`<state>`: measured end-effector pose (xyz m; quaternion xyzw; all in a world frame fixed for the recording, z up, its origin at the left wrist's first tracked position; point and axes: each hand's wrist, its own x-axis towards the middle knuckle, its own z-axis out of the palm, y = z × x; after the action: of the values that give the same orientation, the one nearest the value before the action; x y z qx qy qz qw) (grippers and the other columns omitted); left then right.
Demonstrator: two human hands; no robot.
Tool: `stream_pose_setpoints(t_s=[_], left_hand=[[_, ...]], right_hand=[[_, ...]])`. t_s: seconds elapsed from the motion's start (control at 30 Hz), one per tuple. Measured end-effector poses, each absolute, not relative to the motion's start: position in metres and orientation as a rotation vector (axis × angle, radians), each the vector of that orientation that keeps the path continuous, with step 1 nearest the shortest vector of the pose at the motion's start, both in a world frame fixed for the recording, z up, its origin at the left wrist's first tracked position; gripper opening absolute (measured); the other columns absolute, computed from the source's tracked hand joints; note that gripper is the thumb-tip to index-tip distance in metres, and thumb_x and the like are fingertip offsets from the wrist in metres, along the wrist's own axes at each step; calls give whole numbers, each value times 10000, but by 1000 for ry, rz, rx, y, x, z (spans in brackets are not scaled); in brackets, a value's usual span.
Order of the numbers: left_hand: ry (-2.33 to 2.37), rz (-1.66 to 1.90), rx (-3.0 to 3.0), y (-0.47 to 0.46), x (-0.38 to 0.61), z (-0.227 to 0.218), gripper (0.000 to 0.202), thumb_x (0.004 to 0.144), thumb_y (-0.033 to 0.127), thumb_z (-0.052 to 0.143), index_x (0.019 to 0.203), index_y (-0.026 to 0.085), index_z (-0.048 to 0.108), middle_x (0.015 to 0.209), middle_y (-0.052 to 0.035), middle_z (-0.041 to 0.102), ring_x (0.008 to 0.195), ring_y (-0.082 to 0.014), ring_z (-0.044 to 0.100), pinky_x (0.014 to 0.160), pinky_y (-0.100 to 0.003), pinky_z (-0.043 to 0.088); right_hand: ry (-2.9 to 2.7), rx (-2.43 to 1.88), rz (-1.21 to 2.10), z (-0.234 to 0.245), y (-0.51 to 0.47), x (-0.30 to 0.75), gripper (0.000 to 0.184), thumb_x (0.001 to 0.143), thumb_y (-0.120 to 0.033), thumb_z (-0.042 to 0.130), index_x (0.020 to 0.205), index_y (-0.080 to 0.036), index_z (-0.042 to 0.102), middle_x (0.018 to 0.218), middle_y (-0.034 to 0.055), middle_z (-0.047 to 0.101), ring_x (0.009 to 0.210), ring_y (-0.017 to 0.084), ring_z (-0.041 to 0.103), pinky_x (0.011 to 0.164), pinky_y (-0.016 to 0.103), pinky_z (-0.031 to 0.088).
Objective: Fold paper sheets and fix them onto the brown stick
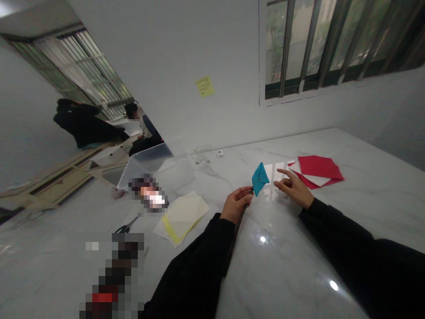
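My left hand (236, 203) is closed around a thin dark stick (236, 230) whose top carries a folded blue paper piece (259, 178), held upright above the white marble table (282, 248). My right hand (294, 186) hovers just right of the blue paper with its fingers spread and pointing toward it, holding nothing. Both arms wear black sleeves.
Red and white paper sheets (317, 170) lie beyond my right hand. Yellow and cream sheets (182, 216) lie to the left, with black scissors (126, 227) beside them and a clear plastic box (146, 166) behind. A yellow sticky note (205, 86) hangs on the wall. People sit at the far left.
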<state>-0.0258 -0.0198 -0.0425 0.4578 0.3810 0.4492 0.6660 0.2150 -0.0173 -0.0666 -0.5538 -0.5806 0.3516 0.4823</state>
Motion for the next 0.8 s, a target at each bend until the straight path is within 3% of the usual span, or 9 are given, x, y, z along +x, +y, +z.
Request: stream_pose_setpoints(t_s=[0.1,0.2,0.27,0.37,0.47,0.57,0.7,0.77,0.8], left_hand=[[860,1004,1029,-20,-26,-43,438,592,308,837,969,125,707,890,-75,695,607,-80,518,594,-241,378],[895,1044,977,-17,-27,-46,455,571,319,853,954,134,693,869,-54,692,599,-74,524,594,-234,389],[917,1070,938,-15,-29,-47,472,561,323,862,955,136,682,840,-36,679,601,-73,534,595,-227,397],[943,1082,921,-12,-31,-48,478,554,331,867,942,132,669,758,-8,644,600,-72,541,588,-213,399],[957,1085,909,-12,-30,-47,470,537,340,871,900,139,651,716,11,619,586,-69,536,576,-204,391],[943,1062,886,-15,-29,-47,437,538,322,866,865,145,635,710,16,614,576,-68,532,573,-206,389],[909,1016,883,-19,-29,-49,382,560,276,845,863,135,661,719,1,623,595,-83,545,595,-228,401],[886,999,879,-19,-29,-50,374,559,252,835,877,127,681,767,-21,646,614,-89,554,613,-241,407],[877,993,876,-19,-29,-50,377,556,238,831,886,124,690,794,-31,656,623,-90,557,626,-247,411]], right_hand=[[-1469,-1311,926,-60,-24,209,731,781,-598,630,1344,-151,497,606,-49,547,541,132,488,541,263,396],[-1777,-1271,1249,-55,-31,204,541,830,-627,539,938,-131,726,487,-41,477,450,101,392,465,246,302],[-1930,-1241,1360,-54,-34,200,561,842,-633,509,693,-133,714,438,-43,409,419,82,315,440,247,233],[-1916,-1258,1241,-58,-33,196,557,838,-629,510,599,-147,653,444,-55,349,439,79,286,448,245,199],[-1780,-1265,1182,-63,-30,195,514,821,-632,525,664,-155,636,472,-59,374,462,85,318,456,236,211],[-1580,-1276,1191,-66,-28,196,496,787,-628,573,920,-155,638,483,-83,371,448,84,315,444,229,207],[-1366,-1370,1164,-64,-31,194,838,746,-609,637,1389,-128,398,536,-74,481,443,106,376,426,235,251],[-1314,-1414,1132,-62,-33,194,901,748,-610,638,1447,-128,336,604,-36,564,454,113,413,428,244,282],[-1342,-1409,1149,-61,-34,193,852,758,-614,627,1419,-127,398,611,-26,574,457,113,421,434,247,292]])
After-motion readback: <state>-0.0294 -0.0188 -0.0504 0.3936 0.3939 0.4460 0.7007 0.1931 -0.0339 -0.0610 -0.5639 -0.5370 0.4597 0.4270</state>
